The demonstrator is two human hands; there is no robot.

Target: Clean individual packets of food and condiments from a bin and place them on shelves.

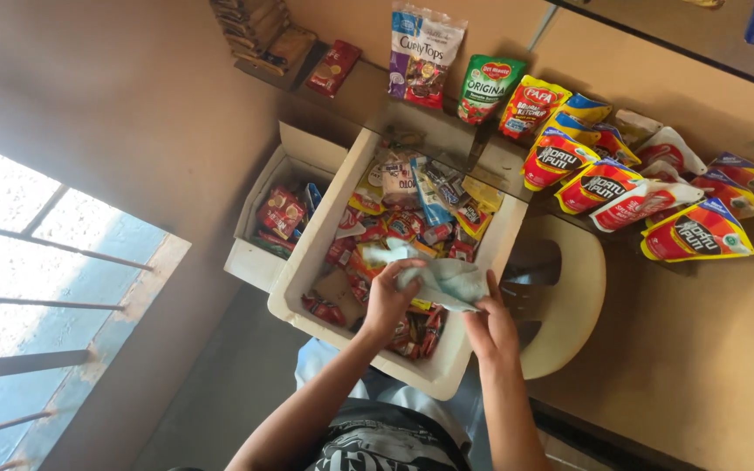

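Note:
My left hand (387,301) and my right hand (490,327) both grip a crumpled pale green cloth (442,279), held just above a white open box (307,249). The box is filled with several small red, yellow and blue snack sachets (403,222). My left hand pinches the cloth's left end over the sachets. My right hand holds the cloth's right end near the box's right wall.
A smaller white box (259,262) with red packets stands left of the big one. A cream plastic chair (569,296) sits to the right. Pouches of sauce and snacks (621,187) line a brown shelf. A barred window (45,288) is at the left.

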